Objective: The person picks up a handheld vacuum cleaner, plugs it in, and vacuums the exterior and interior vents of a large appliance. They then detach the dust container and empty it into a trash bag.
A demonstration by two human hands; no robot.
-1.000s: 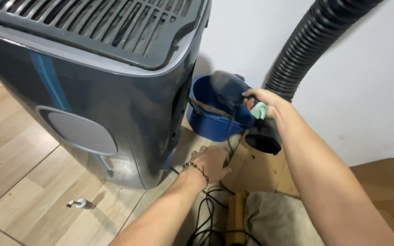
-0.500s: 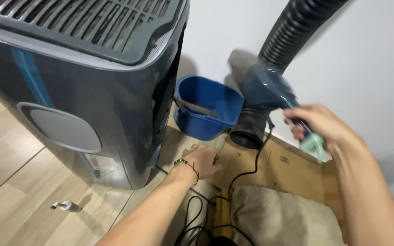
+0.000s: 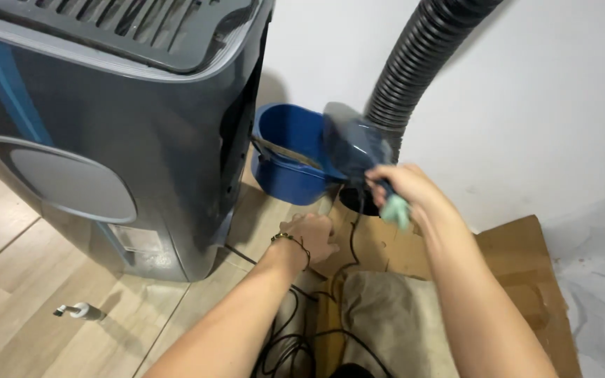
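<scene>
Floor space tight: tall dark grey air-conditioner unit [image 3: 106,133] filling the left, white wall [image 3: 540,105] closing off the right, only a narrow gap between them. Blue bucket [image 3: 281,164] wedged in that gap, just beside the unit's rear corner and close to the wall. Black ribbed exhaust hose [image 3: 414,63] slanting down from the top edge to the floor behind the bucket. Flattened cardboard [image 3: 519,259] spread along the foot of the wall, folded beige cloth [image 3: 393,322] on it, black power cord [image 3: 295,336] looping across the boards near the bottom edge. Small white hook-shaped piece [image 3: 75,310] lying alone on open wood-look flooring at lower left.

Right hand [image 3: 404,189] closed around the pale green handle of a handheld blower with a dark blue body [image 3: 351,147], nozzle end blurred, apparently aimed over the bucket rim. Left hand [image 3: 313,234] low, fingers curled downward, resting on the cardboard edge beside the cord; hard to say whether pinching anything.

Against the frame half a second back: blower swung leftward from beside the hose mouth to directly over the bucket, right hand drawn in closer to the wall gap, left hand scarcely shifted.
</scene>
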